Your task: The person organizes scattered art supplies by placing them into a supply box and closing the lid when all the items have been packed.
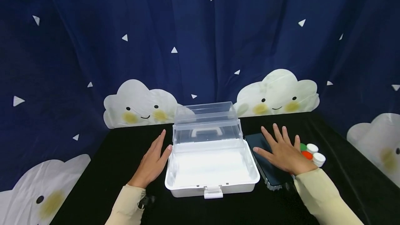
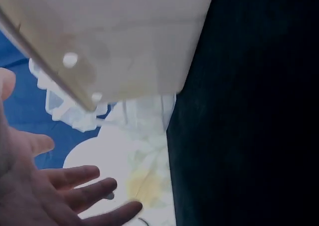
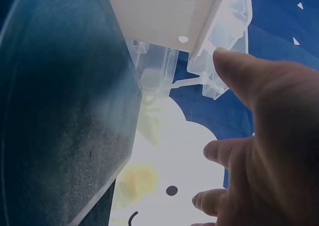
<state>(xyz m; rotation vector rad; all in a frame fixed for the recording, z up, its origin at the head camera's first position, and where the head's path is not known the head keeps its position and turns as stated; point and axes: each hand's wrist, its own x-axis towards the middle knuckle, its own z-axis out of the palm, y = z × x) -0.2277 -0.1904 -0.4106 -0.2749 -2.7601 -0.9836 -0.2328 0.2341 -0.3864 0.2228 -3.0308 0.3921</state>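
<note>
A white plastic box (image 1: 214,167) with a latch (image 1: 213,192) at its front stands in the middle of the table, its clear lid (image 1: 206,115) raised at the back. Beside the box's left wall, my left hand (image 1: 151,162) has its fingers extended and holds nothing; the left wrist view shows that hand (image 2: 45,186) apart from the white wall (image 2: 124,31). Over a dark flat rectangular slab (image 1: 265,155) at the box's right, my right hand (image 1: 284,153) spreads its fingers. That slab (image 3: 65,106) fills the left of the right wrist view, with the right hand (image 3: 279,121) holding nothing.
Several small round pieces with white, green (image 1: 303,147) and orange-red (image 1: 307,155) tops sit just right of the right hand. A black cloth covers the table (image 1: 106,169). A dark blue curtain (image 1: 193,27) with clouds and white triangles hangs behind.
</note>
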